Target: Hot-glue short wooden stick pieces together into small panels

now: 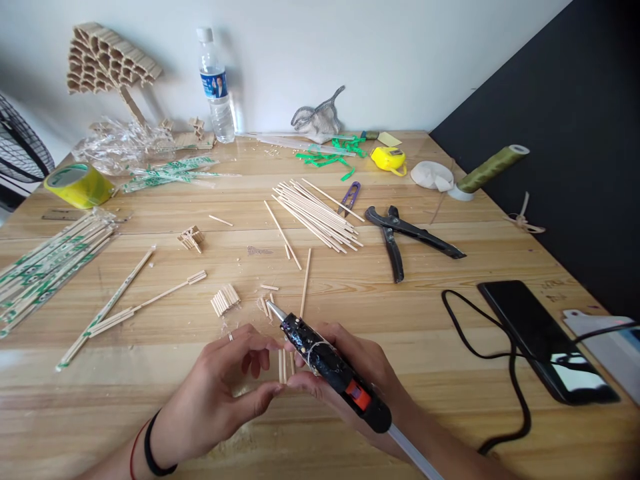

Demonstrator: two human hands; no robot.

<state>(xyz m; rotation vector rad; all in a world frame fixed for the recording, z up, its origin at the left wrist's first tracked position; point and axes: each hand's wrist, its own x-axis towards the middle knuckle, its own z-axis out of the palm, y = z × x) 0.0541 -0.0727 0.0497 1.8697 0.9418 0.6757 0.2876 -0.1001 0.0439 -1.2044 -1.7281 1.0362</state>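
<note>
Fingers of my left hand (215, 383) pinch a few short wooden sticks (283, 368) at the lower middle of the frame, thumb at the near end, forefinger at the far end. My right hand (367, 360) is closed around the glue gun (327, 363), its thumb meeting the same sticks; how the remaining right fingers wrap the grip is hidden.

These sticks should feel almost weightless, dry and stiff, easy to roll out of line and likely to snap under a hard squeeze. I'd take them lightly by the ends, leaving the sides free. The gun is far heavier and bulkier, best held by its handle, well away from the metal nozzle (276, 311), which may be hot. Its dark body slants over my right hand and covers part of the sticks.

Past the nozzle, small loose pieces (265, 307) lie close on the desk (410, 320), with a neat raft of short sticks (225, 300) to their left. One long stick (306, 280) points away just beyond my right hand. Farther up sit the long stick pile (320, 217) and black cutter (420, 233); a dark cord (515, 387) curls at the lower right.
</note>
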